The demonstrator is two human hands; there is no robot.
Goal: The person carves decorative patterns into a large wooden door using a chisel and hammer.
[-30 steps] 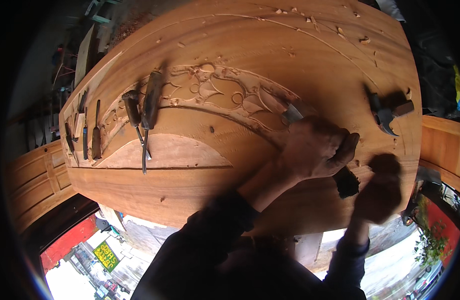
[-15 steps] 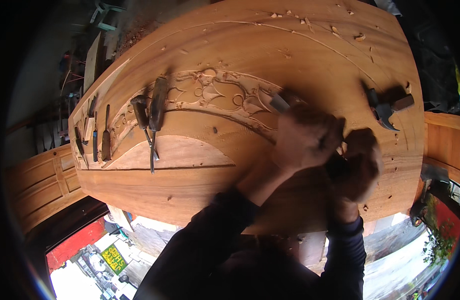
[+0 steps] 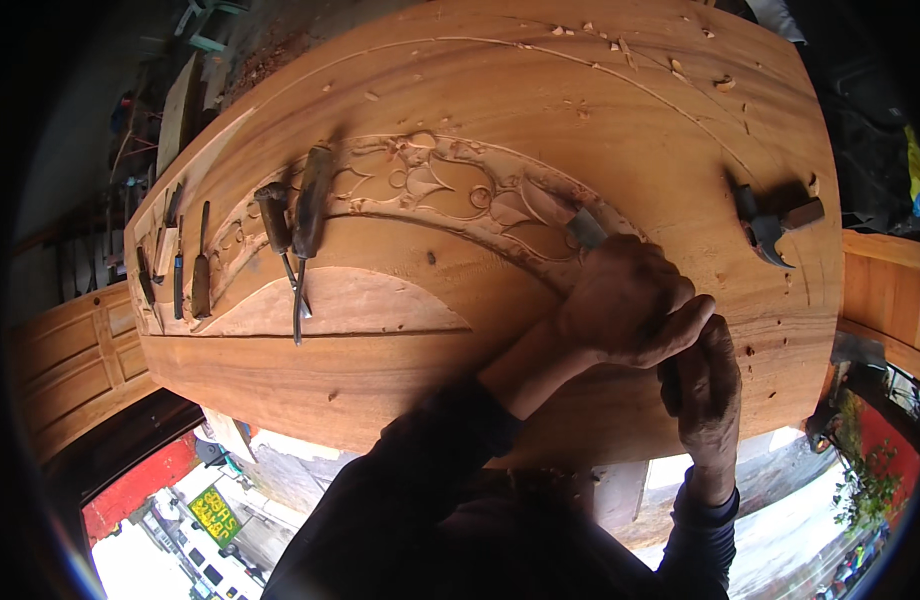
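Note:
My left hand (image 3: 630, 300) is closed round a chisel, its flat metal blade (image 3: 585, 228) sticking out toward the carved band. Its handle is mostly hidden by my fingers. Close below, my right hand (image 3: 708, 395) is closed with its fingers bent at the handle's end, touching my left hand. The blade lies at the right end of a carved band (image 3: 450, 185) of leaf shapes and small circles, cut into a large wooden panel (image 3: 380, 385). The blade's edge meets the wood among the carved leaves.
Two wooden-handled gouges (image 3: 312, 200) lie crossed on the carving's left part. Several slimmer carving tools (image 3: 201, 275) rest at the panel's left end. A dark metal tool with a hooked end (image 3: 770, 235) lies at right. Wood chips (image 3: 625, 50) are scattered at the far edge.
Both hands have come out of motion blur. My right hand has moved down and slightly left, and my left hand slightly down and right. The view has shifted a little.

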